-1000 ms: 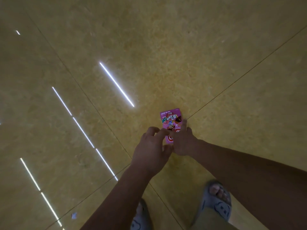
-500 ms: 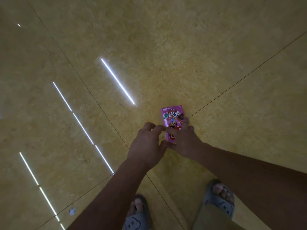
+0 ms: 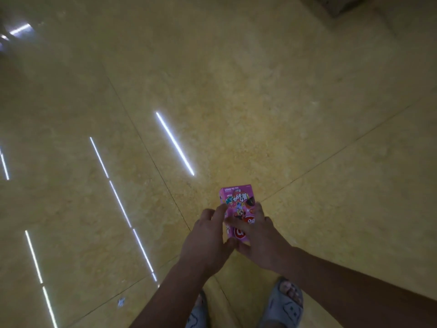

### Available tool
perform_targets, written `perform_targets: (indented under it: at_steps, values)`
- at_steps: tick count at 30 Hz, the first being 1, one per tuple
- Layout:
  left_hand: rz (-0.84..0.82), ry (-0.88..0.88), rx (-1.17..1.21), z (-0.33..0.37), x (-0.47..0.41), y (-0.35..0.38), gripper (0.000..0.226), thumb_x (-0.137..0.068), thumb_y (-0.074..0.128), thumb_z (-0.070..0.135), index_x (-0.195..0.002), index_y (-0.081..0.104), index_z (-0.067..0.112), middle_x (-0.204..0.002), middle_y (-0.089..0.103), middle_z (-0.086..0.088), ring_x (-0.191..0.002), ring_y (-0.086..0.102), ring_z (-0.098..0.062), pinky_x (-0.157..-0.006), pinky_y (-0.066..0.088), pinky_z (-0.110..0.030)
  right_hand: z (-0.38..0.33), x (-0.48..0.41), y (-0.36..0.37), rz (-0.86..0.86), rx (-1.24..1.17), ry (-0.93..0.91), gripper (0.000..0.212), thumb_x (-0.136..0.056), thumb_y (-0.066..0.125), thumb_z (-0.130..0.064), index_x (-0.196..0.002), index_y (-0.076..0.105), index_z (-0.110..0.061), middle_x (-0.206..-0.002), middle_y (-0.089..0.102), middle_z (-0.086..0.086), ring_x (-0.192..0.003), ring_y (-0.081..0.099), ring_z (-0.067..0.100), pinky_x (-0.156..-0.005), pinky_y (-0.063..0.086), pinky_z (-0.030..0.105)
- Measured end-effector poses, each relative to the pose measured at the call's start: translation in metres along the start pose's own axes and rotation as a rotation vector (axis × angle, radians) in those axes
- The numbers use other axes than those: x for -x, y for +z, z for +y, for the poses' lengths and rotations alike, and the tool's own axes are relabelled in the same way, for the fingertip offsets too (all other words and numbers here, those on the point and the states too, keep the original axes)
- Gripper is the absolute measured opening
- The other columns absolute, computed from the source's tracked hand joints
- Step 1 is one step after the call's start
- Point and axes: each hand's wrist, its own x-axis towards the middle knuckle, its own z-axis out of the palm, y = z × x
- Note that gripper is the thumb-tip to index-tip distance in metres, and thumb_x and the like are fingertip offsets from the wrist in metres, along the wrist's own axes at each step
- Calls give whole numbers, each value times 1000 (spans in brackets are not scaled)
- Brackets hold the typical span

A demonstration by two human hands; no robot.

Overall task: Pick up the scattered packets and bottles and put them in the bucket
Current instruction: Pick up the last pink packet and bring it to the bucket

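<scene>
Both sets of fingers [image 3: 221, 210]: curled on the pink packet [image 3: 238, 201], left hand [image 3: 208, 235] at its left edge, right hand [image 3: 259, 237] round its near right side.
Place: low over the floor [image 3: 307, 114], just beyond the feet.
Handling: probably light, stiff, glossy card; grip the long edges gently.

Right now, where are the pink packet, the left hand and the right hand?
pink packet [image 3: 237, 197]: head view, its printed upper face.
left hand [image 3: 206, 242]: head view, back of the hand.
right hand [image 3: 261, 237]: head view, back of the hand.
</scene>
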Motion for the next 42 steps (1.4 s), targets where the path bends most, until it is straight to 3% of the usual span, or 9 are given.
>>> perform_targets:
  at_steps: [5,10,14,17,19,22,25,31,42]
  values:
    - [18,8,122,38,34,-55,90,-81,68,35,-150,10,46,-142,40,3,-124,50,-14,-88,43,-20,-42,39,-54,42,5,-87,71,-90,56,-42,-137,11,-69,-158,-19,19,-140,24,42,-111,33,42]
    - [63,22,213,71,69,-115,87,-81,69,34,-144,13,54,-137,42,8,-121,47,-5,-91,38,-14,-85,84,-118,81,48,-226,73,-91,54,-43,-117,-1,-85,-158,-24,13,-139,24,35,-113,33,39]
    - [129,51,244,99,96,-164,85,-74,66,35,-131,10,66,-132,42,13,-112,46,7,-93,35,-5,-122,115,-170,93,90,-301,68,-92,51,-43,-125,5,-81,-156,-31,10,-141,21,28,-114,30,32]
    - [171,53,294,124,118,-197,84,-67,60,34,-137,18,59,-135,40,11,-110,45,15,-91,31,3,-153,137,-201,75,150,-324,73,-89,51,-40,-113,-1,-85,-154,-36,11,-141,21,28,-114,28,30]
    - [229,38,320,139,133,-219,83,-66,59,34,-139,25,53,-133,41,7,-108,49,8,-88,31,4,-177,152,-220,62,184,-324,76,-86,51,-39,-103,-4,-89,-153,-36,12,-142,21,29,-115,26,29]
    - [302,31,348,154,158,-249,80,-60,59,45,-132,25,58,-126,41,6,-103,51,6,-86,32,4,-208,172,-241,51,208,-341,75,-83,50,-39,-101,-4,-89,-154,-35,12,-141,23,28,-114,26,28]
    - [390,28,369,158,182,-279,81,-51,45,57,-131,30,57,-121,43,9,-96,54,11,-87,41,-3,-236,187,-259,74,224,-398,77,-83,50,-40,-109,-4,-89,-154,-37,11,-141,22,27,-113,26,27]
    - [532,81,363,146,220,-327,76,-74,60,15,-134,40,57,-118,43,17,-100,56,6,-87,51,-16,-284,211,-286,158,217,-558,80,-87,53,-38,-113,-5,-88,-145,-48,-1,-146,10,20,-114,21,22]
    - [712,55,369,109,309,-413,75,-82,57,1,-136,43,52,-124,41,11,-109,53,-2,-83,54,-15,-396,254,-303,190,200,-762,84,-91,56,-28,-135,1,-74,-145,-49,-14,-148,-3,5,-110,20,14]
